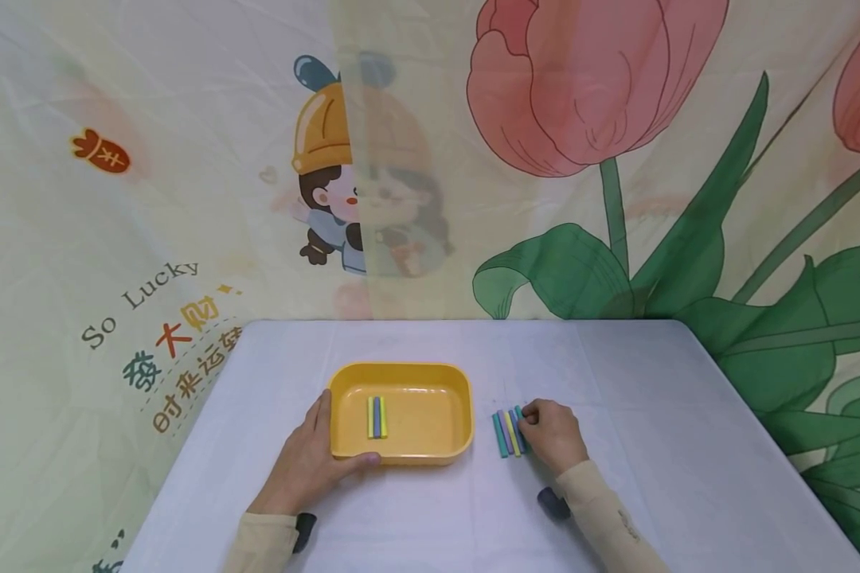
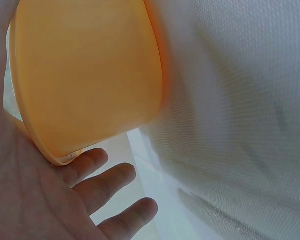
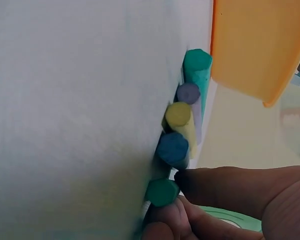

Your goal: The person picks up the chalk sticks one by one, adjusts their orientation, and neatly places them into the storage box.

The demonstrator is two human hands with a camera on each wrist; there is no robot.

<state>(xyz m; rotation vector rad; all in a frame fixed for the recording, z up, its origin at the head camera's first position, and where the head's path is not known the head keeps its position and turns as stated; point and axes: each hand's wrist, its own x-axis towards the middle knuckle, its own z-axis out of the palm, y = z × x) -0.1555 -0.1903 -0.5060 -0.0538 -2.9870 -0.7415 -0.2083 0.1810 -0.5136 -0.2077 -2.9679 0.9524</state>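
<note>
A pale cloth wall printed with big pink tulips [image 1: 595,72] stands behind a table with a smooth white cloth [image 1: 530,358]. From the head view, a yellow plastic tray [image 1: 423,414] with round corners sits on the table. Inside it, toward the left, three thin chalk-like sticks [image 1: 377,418] lie side by side: yellow, blue, yellow. The left hand [image 1: 308,458] rests at the tray's near left corner, with the thumb on the near edge and the fingers along the left side. To the right of the tray, well apart from it, is a row of coloured chalk-like sticks [image 1: 509,434]. The right hand [image 1: 555,434] has its fingertips at the right end of this row.

In the left wrist view, the tray's rim is next to the palm, and three fingers are straight and a little spread.

In the right wrist view, the row goes green, purple, yellow, blue, then a last green stick [image 3: 162,192]. The fingers are close together and pinch that green stick, one tip above it and others just below. The blue stick is right beside the upper fingertip.
</note>
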